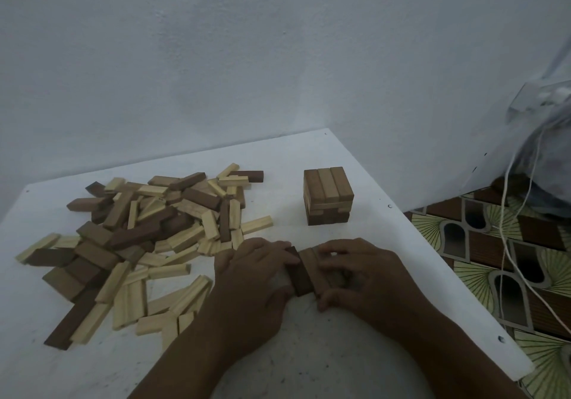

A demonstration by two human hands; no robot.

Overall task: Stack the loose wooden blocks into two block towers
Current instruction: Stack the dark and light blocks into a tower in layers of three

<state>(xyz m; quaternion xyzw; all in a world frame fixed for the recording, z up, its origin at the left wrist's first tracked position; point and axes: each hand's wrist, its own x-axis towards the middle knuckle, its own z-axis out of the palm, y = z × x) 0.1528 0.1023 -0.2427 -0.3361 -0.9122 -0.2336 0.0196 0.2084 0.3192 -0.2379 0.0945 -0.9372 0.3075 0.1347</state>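
Both hands worked a short row of blocks (304, 272) lying on the table (309, 352), below the tower (328, 194). The left hand (256, 278) held the dark outer block, fingers curled on it; the right hand (364, 275) pinched the other end. Blocks looked light, stiff and smooth, best squeezed by their long sides. The pile (139, 238) lay left; the table's edge ran close on the right.

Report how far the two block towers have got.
Done: one short tower stands on the white table, a few layers high. In hand: the left hand and right hand press a row of blocks together, apparently starting the second tower. Left: most of the job, since the big loose pile remains unstacked.
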